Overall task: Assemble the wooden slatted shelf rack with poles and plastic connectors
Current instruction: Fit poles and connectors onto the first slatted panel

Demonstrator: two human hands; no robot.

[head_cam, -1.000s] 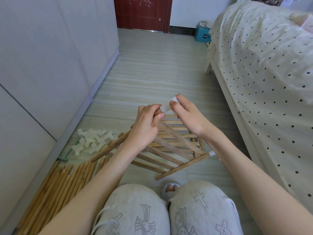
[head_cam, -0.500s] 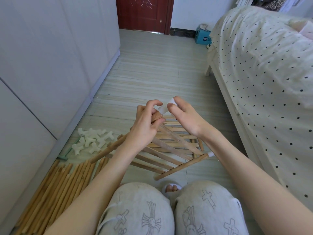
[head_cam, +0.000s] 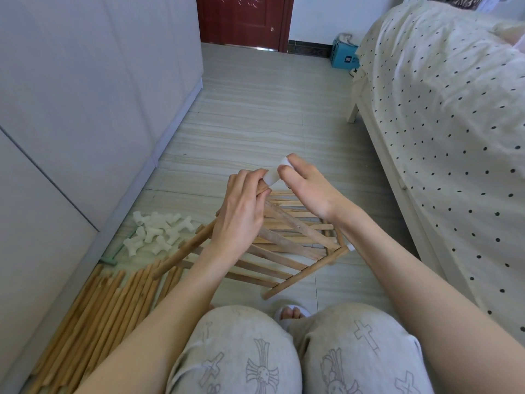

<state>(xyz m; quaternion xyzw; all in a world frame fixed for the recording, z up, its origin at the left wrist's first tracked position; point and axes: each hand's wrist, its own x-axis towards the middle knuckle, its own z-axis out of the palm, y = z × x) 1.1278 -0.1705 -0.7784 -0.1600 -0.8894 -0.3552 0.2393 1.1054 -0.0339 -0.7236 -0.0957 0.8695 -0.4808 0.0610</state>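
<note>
- The left hand [head_cam: 241, 214], just left of centre frame, grips the upper corner of the slatted panel [head_cam: 284, 245], fingers curled round the top of its side pole.
- The right hand [head_cam: 306, 191], just right of it, pinches a white plastic connector [head_cam: 273, 174] between thumb and fingers; the connector sits at the pole's top end, touching the left fingertips. How far it is seated on the pole I cannot tell.
- The panel hangs tilted from that corner, its slats fanning down toward the lower right; its near side rail [head_cam: 306, 273] slants across the floor tiles, with a small white cap [head_cam: 350, 247] at its right end beside the right forearm.
- A heap of spare white connectors [head_cam: 154, 233] lies on the floor at middle left, close to the cabinet base.
- Loose wooden poles [head_cam: 108, 308] lie side by side in the lower left, running along the foot of the white cabinet [head_cam: 85, 109].
- The bed [head_cam: 454, 137] with its dotted cover fills the right side, its edge hanging near the right arm.
- Between cabinet and bed, bare striped floor [head_cam: 255, 109] runs up to a dark red door [head_cam: 244, 21] at the top; a blue box [head_cam: 345, 55] stands by the bed's far corner.
- Grey-trousered knees [head_cam: 284, 351] and a slippered toe [head_cam: 291, 314] fill the bottom edge.
</note>
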